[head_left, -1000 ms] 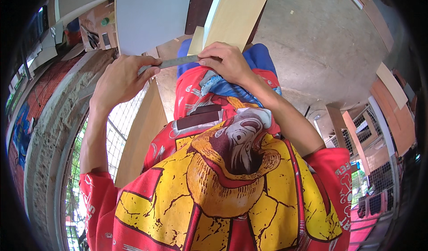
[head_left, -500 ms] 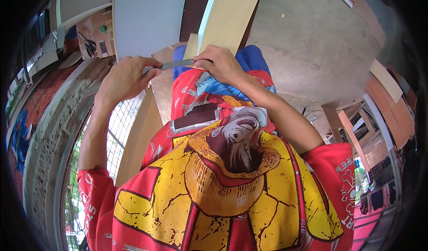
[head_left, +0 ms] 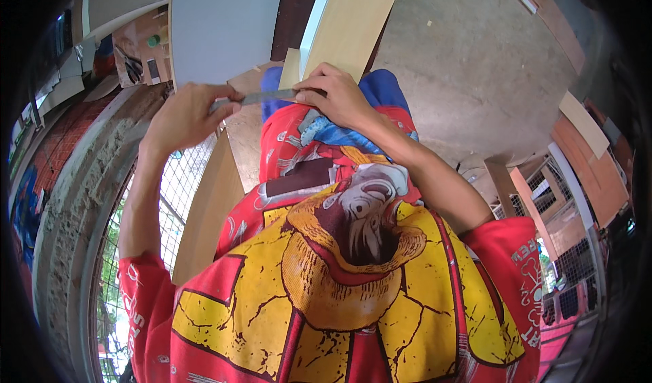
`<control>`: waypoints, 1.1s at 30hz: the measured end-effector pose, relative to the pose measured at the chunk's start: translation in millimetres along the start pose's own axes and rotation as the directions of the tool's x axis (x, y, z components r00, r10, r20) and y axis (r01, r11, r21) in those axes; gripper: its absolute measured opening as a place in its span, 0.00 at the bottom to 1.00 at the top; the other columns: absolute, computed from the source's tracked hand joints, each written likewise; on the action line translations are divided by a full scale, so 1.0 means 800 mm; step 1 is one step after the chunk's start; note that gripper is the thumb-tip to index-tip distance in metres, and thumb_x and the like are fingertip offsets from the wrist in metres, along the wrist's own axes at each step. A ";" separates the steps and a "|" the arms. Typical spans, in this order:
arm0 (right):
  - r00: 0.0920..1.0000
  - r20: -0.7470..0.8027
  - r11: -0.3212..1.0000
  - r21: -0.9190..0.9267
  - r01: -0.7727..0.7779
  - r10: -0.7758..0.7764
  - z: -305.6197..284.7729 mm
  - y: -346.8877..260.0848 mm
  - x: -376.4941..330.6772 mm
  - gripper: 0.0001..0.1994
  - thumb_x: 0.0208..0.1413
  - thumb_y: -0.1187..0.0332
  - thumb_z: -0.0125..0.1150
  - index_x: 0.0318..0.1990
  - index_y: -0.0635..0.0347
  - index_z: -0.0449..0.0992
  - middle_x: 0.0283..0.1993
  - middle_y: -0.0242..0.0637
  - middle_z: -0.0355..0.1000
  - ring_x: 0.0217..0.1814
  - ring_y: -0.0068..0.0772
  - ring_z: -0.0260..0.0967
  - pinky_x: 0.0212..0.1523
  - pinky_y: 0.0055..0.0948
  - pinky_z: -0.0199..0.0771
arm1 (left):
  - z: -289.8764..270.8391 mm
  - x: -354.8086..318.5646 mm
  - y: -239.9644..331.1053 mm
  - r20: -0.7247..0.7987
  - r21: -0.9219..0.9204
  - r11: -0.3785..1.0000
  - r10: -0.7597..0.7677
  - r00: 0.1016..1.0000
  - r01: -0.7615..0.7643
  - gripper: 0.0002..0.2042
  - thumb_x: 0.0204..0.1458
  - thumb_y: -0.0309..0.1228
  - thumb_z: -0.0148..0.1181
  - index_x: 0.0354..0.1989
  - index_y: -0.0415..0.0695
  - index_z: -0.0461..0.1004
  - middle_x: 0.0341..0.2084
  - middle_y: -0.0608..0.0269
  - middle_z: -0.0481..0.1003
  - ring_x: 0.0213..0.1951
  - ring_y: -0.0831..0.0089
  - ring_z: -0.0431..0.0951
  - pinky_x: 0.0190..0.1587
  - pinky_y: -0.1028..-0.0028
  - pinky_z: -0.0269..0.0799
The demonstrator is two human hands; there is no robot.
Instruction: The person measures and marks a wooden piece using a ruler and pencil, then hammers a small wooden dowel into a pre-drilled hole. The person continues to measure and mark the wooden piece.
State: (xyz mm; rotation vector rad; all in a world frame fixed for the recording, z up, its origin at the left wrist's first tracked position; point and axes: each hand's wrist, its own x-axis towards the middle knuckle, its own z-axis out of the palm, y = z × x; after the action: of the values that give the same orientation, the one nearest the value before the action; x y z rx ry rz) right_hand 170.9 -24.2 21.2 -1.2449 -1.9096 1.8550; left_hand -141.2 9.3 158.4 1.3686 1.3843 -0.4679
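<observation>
Strip (head_left: 268, 97), flat and grey, is spanning from left hand (head_left: 185, 119) to right hand (head_left: 337, 99), both grips pinching its ends and partly hiding them (surface detail is blurring out). Right hand is overlapping a pale board (head_left: 353, 26) in view; contact is looking unclear.

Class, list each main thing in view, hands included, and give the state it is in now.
Left hand: closed on the bar's left end.
Right hand: closed on the bar's right end.
Bar: held between both hands, straight.
Pale board: partly hidden behind the right hand.
Grey panel: untouched, cut off by the picture's top.
Shirt: worn.
</observation>
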 end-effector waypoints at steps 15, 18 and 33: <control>0.997 0.010 0.992 -0.107 0.071 -0.070 0.017 -0.010 0.041 0.11 0.66 0.65 0.71 0.47 0.64 0.87 0.40 0.51 0.82 0.43 0.54 0.83 0.46 0.47 0.83 | 0.095 -0.143 -0.106 -0.102 -0.621 0.745 -0.385 0.917 0.243 0.17 0.76 0.41 0.64 0.66 0.46 0.84 0.26 0.79 0.61 0.30 0.83 0.56 0.34 0.73 0.53; 0.999 0.023 0.989 -0.138 0.048 -0.045 0.014 -0.023 0.055 0.10 0.65 0.65 0.70 0.43 0.65 0.86 0.39 0.53 0.82 0.41 0.58 0.83 0.47 0.51 0.83 | 0.134 -0.137 -0.111 -0.152 -0.715 0.660 -0.468 0.870 0.230 0.18 0.78 0.42 0.61 0.69 0.49 0.82 0.27 0.80 0.60 0.31 0.83 0.56 0.35 0.75 0.53; 0.520 0.756 0.770 -0.031 0.637 -0.399 0.137 -0.058 0.006 0.23 0.60 0.72 0.69 0.64 0.61 0.82 0.52 0.55 0.80 0.49 0.60 0.83 0.53 0.51 0.84 | 0.301 -0.141 -0.024 -0.439 -0.894 0.434 -0.799 0.412 -0.112 0.21 0.75 0.41 0.65 0.70 0.44 0.80 0.28 0.79 0.64 0.31 0.87 0.62 0.34 0.79 0.56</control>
State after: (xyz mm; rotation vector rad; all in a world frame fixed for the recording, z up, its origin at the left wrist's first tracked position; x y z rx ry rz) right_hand 76.0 -93.6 40.3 0.1947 -2.6330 1.8403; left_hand -88.9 -251.7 165.2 0.2562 2.3703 0.7432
